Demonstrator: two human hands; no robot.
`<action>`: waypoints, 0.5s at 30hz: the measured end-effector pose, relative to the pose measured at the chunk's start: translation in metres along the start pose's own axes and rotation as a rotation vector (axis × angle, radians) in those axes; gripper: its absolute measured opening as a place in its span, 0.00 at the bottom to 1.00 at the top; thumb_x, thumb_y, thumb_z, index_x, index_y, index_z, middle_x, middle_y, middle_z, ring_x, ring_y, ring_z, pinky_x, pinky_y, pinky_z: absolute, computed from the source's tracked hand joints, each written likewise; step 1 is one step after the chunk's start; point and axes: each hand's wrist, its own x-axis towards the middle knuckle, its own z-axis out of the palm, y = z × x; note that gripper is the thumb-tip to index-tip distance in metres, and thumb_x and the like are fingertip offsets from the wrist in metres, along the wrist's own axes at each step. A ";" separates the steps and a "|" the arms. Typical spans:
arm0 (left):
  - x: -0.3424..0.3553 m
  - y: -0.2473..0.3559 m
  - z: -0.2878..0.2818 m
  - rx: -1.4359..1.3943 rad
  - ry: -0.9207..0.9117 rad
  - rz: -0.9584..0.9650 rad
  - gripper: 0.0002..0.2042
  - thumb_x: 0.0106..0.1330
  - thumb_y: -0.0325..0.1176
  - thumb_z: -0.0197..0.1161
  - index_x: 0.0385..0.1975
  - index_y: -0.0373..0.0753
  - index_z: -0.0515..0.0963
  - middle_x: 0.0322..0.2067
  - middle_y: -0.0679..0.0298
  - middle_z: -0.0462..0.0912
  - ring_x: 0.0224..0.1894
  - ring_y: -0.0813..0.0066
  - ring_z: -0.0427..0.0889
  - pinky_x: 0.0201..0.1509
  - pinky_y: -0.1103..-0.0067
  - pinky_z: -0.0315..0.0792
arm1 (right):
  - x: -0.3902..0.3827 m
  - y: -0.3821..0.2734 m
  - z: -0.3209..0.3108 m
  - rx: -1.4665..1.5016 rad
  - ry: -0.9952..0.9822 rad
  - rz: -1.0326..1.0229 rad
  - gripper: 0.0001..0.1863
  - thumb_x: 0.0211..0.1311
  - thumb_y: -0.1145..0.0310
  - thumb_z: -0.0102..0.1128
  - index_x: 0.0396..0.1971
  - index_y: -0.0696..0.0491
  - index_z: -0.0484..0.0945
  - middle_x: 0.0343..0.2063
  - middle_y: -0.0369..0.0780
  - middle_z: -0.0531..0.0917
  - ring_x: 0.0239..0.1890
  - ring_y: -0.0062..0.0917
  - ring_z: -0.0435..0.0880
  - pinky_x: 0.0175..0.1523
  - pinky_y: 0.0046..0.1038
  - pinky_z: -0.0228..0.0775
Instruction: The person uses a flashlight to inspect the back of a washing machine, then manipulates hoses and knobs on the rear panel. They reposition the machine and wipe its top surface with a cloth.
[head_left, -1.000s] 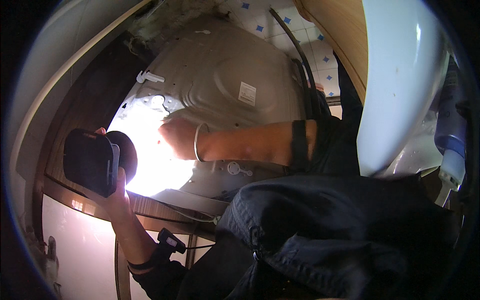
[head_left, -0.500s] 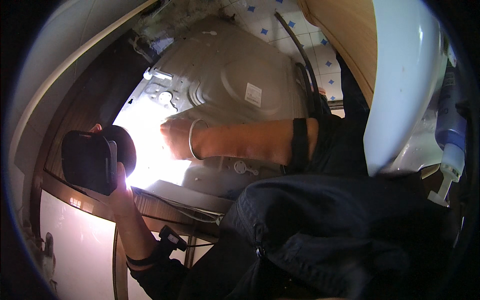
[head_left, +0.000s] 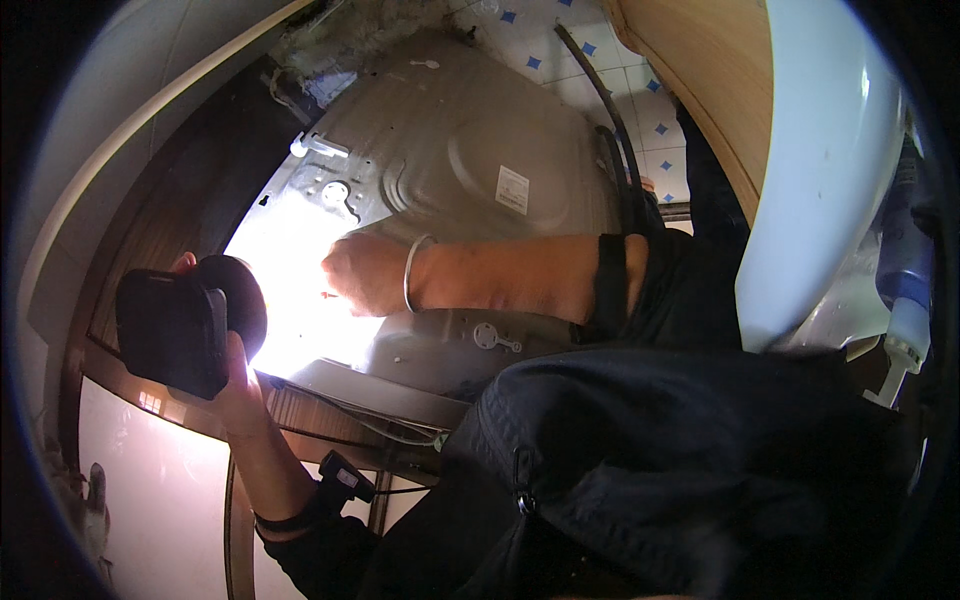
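Note:
My left hand [head_left: 238,388] is wrapped round a black work lamp [head_left: 168,332]. Its bright beam falls on the grey metal panel [head_left: 565,160] of a large appliance. Against the lit part of this panel, my right hand [head_left: 368,275] is closed, with a silver bangle [head_left: 410,275] at the wrist. Glare washes out its fingertips, so what they hold, if anything, cannot be made out. Beyond that hand a round metal fitting [head_left: 337,192] and a pale bracket [head_left: 318,147] sit on the panel. A white label [head_left: 513,188] is stuck farther to the right.
A grey cable [head_left: 385,428] runs along the panel's near edge. On the far side, a dark hose [head_left: 600,90] crosses white tiles with blue diamonds [head_left: 660,128]. To the right are a white curved basin [head_left: 815,180] and a blue pump bottle [head_left: 905,255].
My right hand stays at the lit spot, its wrist turned slightly and the bangle shifted a little right in the picture. The lamp has moved slightly left and down.

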 end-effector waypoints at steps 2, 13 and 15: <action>0.000 0.000 0.001 0.072 -0.007 0.032 0.34 0.50 0.38 0.65 0.57 0.38 0.59 0.52 0.56 0.72 0.55 0.62 0.72 0.60 0.67 0.65 | 0.001 -0.005 -0.009 -0.064 -0.034 -0.033 0.07 0.41 0.70 0.60 0.17 0.58 0.78 0.19 0.50 0.80 0.25 0.41 0.81 0.35 0.35 0.74; -0.011 -0.003 0.001 -0.032 0.092 -0.129 0.39 0.46 0.39 0.69 0.59 0.38 0.58 0.55 0.52 0.68 0.58 0.61 0.68 0.63 0.65 0.61 | 0.005 -0.012 -0.027 -0.358 -0.032 -0.331 0.06 0.41 0.73 0.54 0.12 0.58 0.76 0.13 0.48 0.78 0.19 0.34 0.81 0.28 0.31 0.74; -0.013 -0.005 0.004 -0.158 0.121 -0.163 0.40 0.46 0.38 0.70 0.60 0.39 0.57 0.56 0.51 0.67 0.60 0.60 0.66 0.65 0.64 0.58 | 0.007 -0.011 -0.029 -0.376 0.003 -0.387 0.06 0.41 0.74 0.53 0.11 0.57 0.75 0.12 0.48 0.77 0.18 0.32 0.81 0.27 0.30 0.74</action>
